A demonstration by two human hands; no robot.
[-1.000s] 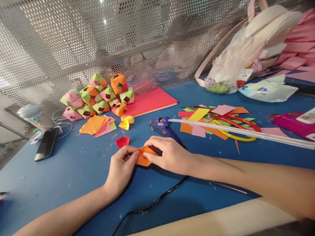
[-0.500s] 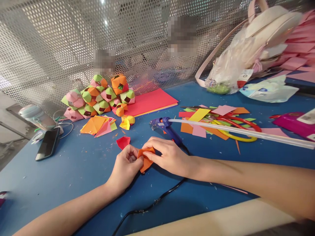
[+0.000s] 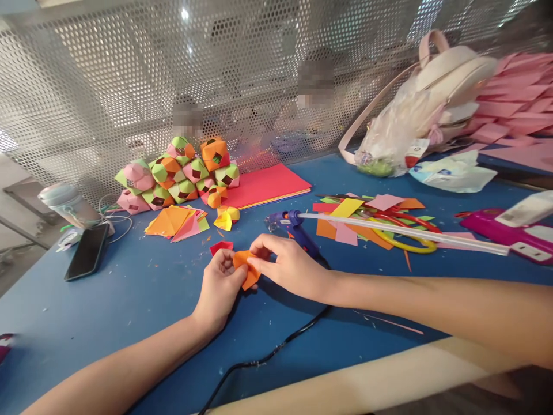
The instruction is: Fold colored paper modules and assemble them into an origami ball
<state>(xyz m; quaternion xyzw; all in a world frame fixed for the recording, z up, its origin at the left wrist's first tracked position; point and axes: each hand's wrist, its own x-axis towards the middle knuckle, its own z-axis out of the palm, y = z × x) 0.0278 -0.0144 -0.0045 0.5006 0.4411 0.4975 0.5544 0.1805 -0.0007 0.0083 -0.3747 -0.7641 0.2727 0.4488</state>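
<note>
A small folded orange paper piece (image 3: 245, 266) is pinched between both hands just above the blue table (image 3: 142, 300). My left hand (image 3: 220, 288) curls its fingers round the paper's left side. My right hand (image 3: 287, 266) grips the right side with thumb and fingertips. A folded red paper piece (image 3: 221, 246) lies on the table just behind my left hand. A blue glue gun (image 3: 291, 226) with a long clear glue stick (image 3: 401, 231) lies right behind my right hand.
A pile of folded paper balls (image 3: 181, 173) and flat coloured sheets (image 3: 268, 183) sit at the back by the perforated metal wall. Paper scraps with scissors (image 3: 389, 222) lie right. A phone (image 3: 87, 251) lies left. A black cable (image 3: 276, 349) runs to the near edge.
The orange paper has been lifted and turned from lying flat to being held up between the fingers. Both hands shifted slightly up and left. The view tilted a little.
</note>
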